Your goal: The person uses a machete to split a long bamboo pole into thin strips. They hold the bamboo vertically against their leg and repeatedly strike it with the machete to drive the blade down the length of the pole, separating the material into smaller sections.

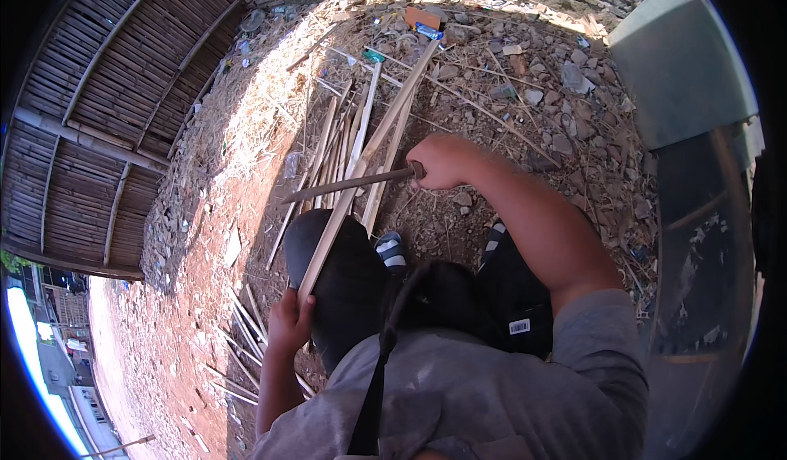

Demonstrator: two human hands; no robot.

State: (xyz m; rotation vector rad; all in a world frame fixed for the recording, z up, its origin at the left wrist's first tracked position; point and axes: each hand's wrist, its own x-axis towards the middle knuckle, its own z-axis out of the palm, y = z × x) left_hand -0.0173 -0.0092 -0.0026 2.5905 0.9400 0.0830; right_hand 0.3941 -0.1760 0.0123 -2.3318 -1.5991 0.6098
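Observation:
My left hand (pixel 293 319) is closed around the near end of a long split bamboo strip (pixel 327 245). The strip slants away over my left knee toward the far rubble. In my right hand (pixel 443 162) is the handle of a long, dark machete (pixel 348 184). Its narrow blade points left and lies across the strip just beyond the knee; whether the edge bites into the wood I cannot tell. Several pale strips (pixel 330 138) lie on the ground beyond and to the left of that knee.
More thin strips (pixel 244 329) lie by my left forearm. Stones and rubble (pixel 566 116) cover the ground ahead and right. A bamboo-slat wall (pixel 90 91) stands left, a grey-green panel (pixel 680 58) right. A blue packet (pixel 428 31) lies far ahead.

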